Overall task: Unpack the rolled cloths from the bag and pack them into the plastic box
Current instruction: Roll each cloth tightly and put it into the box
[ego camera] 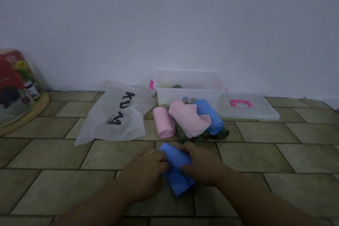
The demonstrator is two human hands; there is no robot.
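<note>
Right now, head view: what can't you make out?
- Plastic box contents: frosted walls blur them; only yellow and dark green tops show.
- Bag interior: opaque, wrinkled.
- Blue cloth: left hand and right hand cover its middle.
- Green cloth: mostly under the pink and blue rolls.
- Box label text: too small.
</note>
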